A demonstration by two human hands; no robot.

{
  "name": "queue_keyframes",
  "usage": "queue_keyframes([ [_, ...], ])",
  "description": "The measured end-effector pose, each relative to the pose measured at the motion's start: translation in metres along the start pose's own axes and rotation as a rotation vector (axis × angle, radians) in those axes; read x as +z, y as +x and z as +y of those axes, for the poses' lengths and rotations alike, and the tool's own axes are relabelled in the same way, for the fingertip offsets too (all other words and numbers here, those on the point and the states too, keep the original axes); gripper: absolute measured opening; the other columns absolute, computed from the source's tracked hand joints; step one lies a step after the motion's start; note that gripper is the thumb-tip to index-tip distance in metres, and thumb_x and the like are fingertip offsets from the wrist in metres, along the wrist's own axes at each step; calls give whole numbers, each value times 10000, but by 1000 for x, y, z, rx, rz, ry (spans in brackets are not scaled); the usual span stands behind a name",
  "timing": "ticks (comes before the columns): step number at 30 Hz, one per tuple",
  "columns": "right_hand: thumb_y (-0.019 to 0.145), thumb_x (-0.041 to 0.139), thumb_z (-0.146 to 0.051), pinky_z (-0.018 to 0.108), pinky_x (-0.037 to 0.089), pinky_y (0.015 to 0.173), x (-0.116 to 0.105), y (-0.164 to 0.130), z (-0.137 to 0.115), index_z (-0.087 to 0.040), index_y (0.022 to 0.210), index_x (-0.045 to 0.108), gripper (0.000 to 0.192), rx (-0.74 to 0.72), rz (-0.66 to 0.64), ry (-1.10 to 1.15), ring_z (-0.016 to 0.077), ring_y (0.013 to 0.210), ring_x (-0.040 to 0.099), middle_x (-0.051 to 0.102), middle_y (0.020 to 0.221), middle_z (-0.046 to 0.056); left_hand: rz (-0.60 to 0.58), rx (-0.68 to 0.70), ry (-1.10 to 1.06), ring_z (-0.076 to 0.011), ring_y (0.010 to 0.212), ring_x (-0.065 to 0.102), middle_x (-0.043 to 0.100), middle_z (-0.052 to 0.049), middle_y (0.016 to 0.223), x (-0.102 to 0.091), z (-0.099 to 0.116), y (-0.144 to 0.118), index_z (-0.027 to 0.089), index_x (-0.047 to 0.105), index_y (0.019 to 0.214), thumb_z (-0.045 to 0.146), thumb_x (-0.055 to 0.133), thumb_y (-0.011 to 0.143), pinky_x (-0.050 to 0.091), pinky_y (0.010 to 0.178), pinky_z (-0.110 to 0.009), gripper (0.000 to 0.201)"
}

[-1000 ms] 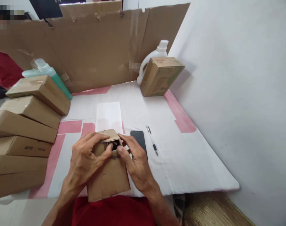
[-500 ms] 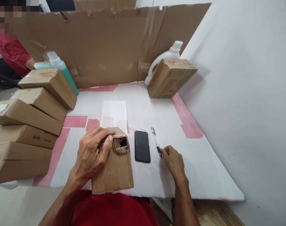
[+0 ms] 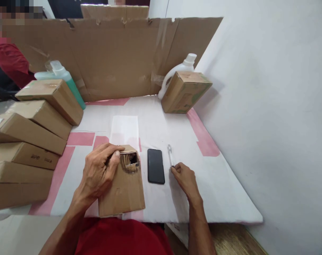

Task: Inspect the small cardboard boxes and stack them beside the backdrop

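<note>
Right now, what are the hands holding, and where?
The right hand pinches the pen by its dark end; the left hand holds the box by its top flap.

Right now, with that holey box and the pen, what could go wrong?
The pen might slip, since the right hand has it near one end.

The ragged hole in the cardboard box could tear wider if the left hand beside it pulls hard.

The phone lies between the box and the right hand, so it might get bumped.
</note>
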State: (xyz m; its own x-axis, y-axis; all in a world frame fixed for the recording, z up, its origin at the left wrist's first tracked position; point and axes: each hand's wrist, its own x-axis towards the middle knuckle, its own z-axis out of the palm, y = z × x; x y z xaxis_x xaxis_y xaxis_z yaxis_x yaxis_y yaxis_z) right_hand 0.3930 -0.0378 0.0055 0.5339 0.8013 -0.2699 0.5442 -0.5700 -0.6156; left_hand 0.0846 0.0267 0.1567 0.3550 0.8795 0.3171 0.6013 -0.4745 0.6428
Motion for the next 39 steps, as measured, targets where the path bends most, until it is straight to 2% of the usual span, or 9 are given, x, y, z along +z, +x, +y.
queue_keyframes([
  [2,897,599,-403,299,423,567,-8,-6,-15,-236,765,539,220,-51,20,246,196,581,617,651,637,17,12,-9,-15,-213,981,719,773,-45,1054,0,0,0,210,741,1069,290,421,1034,541,871,-329,332],
  [4,901,632,-492,299,463,541,-16,-17,-40,-231,867,560,273,-148,37,634,194,575,655,705,713,29,37,-29,-34,-214,996,722,778,-42,1068,1,0,-1,210,731,1119,279,404,1032,548,900,-335,345],
  [7,893,724,-454,309,518,558,-20,-44,-89,-234,964,626,251,-361,7,1011,190,613,690,746,802,30,80,-64,-70,-213,997,734,792,-36,1061,2,-2,-1,210,706,1208,267,402,1021,558,947,-350,362],
  [10,941,715,-351,320,559,630,-14,-73,-131,-248,983,703,112,-593,-39,1001,184,735,701,740,900,34,89,-81,-88,-209,994,740,798,-37,1058,4,-4,-2,206,703,1222,253,402,1013,561,961,-349,369],
  [14,939,721,-237,398,559,935,0,-91,-156,-271,962,738,45,-784,19,864,216,1037,676,699,1040,37,97,-66,-88,-204,990,740,799,-48,1064,4,-7,-3,185,709,1220,235,416,1001,561,958,-338,369],
  [22,951,719,-236,430,565,921,0,-93,-159,-286,982,733,60,-855,70,683,232,1041,664,673,1050,42,95,-49,-94,-197,974,742,794,-48,1042,2,-6,-4,178,716,1183,208,417,1005,559,932,-316,349],
  [33,942,719,-230,412,536,982,-17,-100,-136,-266,951,742,44,-821,-52,637,235,1161,644,673,1163,49,123,-16,-76,-186,967,738,796,-51,1034,3,-5,-7,148,722,1164,201,442,1009,558,924,-307,324],
  [35,952,708,-248,384,547,929,-24,-96,-127,-252,935,714,19,-758,-11,698,224,1104,674,704,1152,52,130,-13,-73,-183,965,737,797,-47,1028,3,-5,-6,151,726,1156,212,450,1016,557,926,-303,316],
  [39,966,688,-362,288,501,598,-34,-68,-93,-237,954,648,132,-502,110,798,174,728,678,745,992,44,132,-14,-63,-178,960,737,797,-45,1033,3,-6,-7,152,730,1159,240,459,1025,557,917,-290,314],
])
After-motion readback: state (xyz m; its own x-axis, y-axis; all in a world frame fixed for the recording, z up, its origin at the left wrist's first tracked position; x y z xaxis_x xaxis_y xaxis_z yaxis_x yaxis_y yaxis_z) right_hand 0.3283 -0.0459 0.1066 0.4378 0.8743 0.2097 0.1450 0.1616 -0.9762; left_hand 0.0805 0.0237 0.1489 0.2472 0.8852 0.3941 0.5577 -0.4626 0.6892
